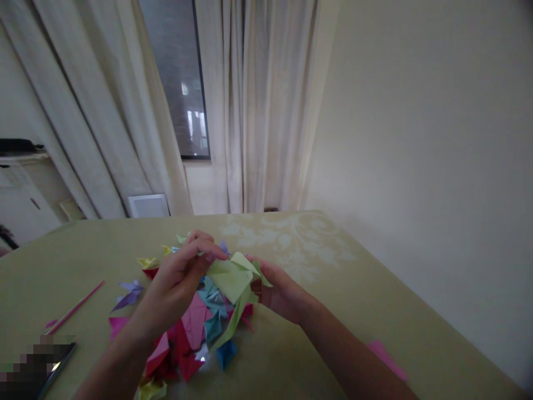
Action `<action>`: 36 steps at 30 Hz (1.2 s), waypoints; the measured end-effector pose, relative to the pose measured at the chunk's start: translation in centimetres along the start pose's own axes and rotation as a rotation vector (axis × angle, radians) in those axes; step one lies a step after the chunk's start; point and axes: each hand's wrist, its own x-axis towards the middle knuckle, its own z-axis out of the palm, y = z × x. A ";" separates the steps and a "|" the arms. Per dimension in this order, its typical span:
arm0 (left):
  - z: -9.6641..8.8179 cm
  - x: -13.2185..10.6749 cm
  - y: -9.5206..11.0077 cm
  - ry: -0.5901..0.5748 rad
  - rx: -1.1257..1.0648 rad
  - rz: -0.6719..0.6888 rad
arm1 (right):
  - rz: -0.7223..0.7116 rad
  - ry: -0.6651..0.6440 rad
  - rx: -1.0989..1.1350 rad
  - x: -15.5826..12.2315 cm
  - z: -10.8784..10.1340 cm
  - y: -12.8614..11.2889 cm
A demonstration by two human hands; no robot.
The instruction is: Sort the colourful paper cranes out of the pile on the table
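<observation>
A pale green piece of folded paper (231, 279) is held between my two hands above the table, with a long narrow flap hanging down from it. My left hand (183, 275) pinches its upper left edge between thumb and fingers. On the other side, my right hand (281, 289) grips it, though some of those fingers are hidden behind the paper. Below lies a pile of folded paper pieces in several colours, among them a pink one (194, 322), a red one (183, 353), a teal one (214, 326) and a blue one (226, 354).
Left of the pile sit a purple folded paper (130, 294) and a thin pink stick (79, 306). A dark, partly blurred device (58, 369) is at the lower left. Pink paper (386, 358) lies by my right forearm. The table (333, 311) meets a wall (425, 166) on the right.
</observation>
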 end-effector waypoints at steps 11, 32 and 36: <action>1.4 -1.0 0.0 0.138 -0.298 -0.276 | -0.179 0.105 -0.077 0.7 1.6 1.1; 2.9 -0.2 1.4 0.004 -0.391 -0.422 | -0.553 0.402 -1.055 -3.0 3.6 -3.0; 3.0 -0.2 1.4 0.013 -0.348 -0.417 | -0.602 0.415 -1.139 -3.1 3.8 -3.1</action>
